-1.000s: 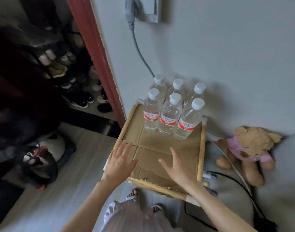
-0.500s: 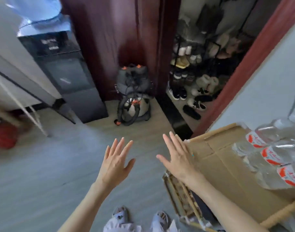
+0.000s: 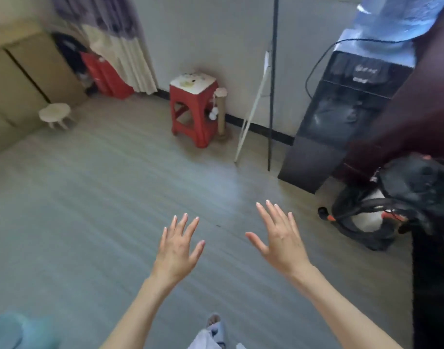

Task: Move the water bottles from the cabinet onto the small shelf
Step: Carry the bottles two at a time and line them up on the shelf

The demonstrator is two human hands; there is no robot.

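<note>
Both hands point(image 3: 231, 248) apparently empty, spread

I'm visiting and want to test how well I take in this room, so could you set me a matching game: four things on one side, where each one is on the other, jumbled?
Things:
1. red stool
2. small white stool
3. water dispenser
4. left hand

Places:
A. far right, against the wall, a big blue bottle on top
B. in the air above the bare floor, fingers spread, holding nothing
C. far left, near the beige cabinet
D. middle of the far wall, beside a scratching post

Pairs: 1-D, 2-C, 3-A, 4-B
</note>
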